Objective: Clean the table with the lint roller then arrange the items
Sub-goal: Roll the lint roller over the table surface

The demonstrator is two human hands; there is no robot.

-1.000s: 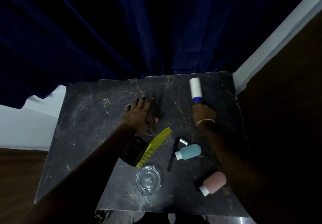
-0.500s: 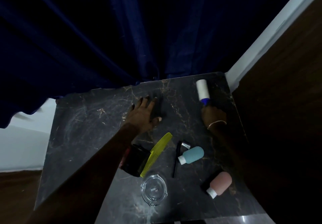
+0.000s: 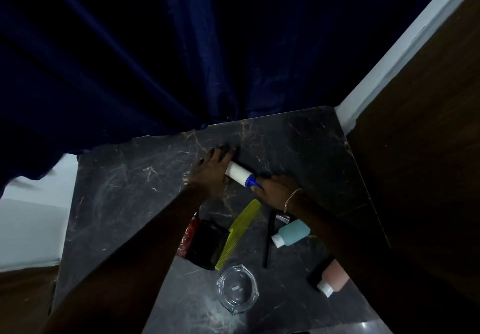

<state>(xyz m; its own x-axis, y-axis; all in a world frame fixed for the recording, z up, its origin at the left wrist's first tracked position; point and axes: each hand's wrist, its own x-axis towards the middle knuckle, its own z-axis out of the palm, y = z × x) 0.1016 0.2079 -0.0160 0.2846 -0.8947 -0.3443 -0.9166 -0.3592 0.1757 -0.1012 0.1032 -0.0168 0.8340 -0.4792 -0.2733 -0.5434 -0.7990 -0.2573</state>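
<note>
The lint roller (image 3: 237, 174), a white roll on a blue handle, lies on the dark marble table (image 3: 124, 190) near its middle. My right hand (image 3: 276, 190) is closed on the blue handle. My left hand (image 3: 211, 171) rests flat on the table with fingers spread, its thumb side touching the roll's far end. Nearer me lie a yellow comb (image 3: 239, 232), a black box (image 3: 206, 246), a red bottle (image 3: 188, 235), a teal bottle (image 3: 292, 233), a black pencil-like stick (image 3: 268, 240), a pink bottle (image 3: 333, 278) and a glass ashtray (image 3: 237, 288).
A dark blue curtain (image 3: 155, 61) hangs over the table's far edge. A brown wooden panel (image 3: 420, 152) and white trim (image 3: 389, 66) close off the right side. White floor (image 3: 31, 227) shows left of the table.
My right hand has swung the lint roller from the table's far right corner leftward to the middle, up against my left hand. The camera view has also shifted.
</note>
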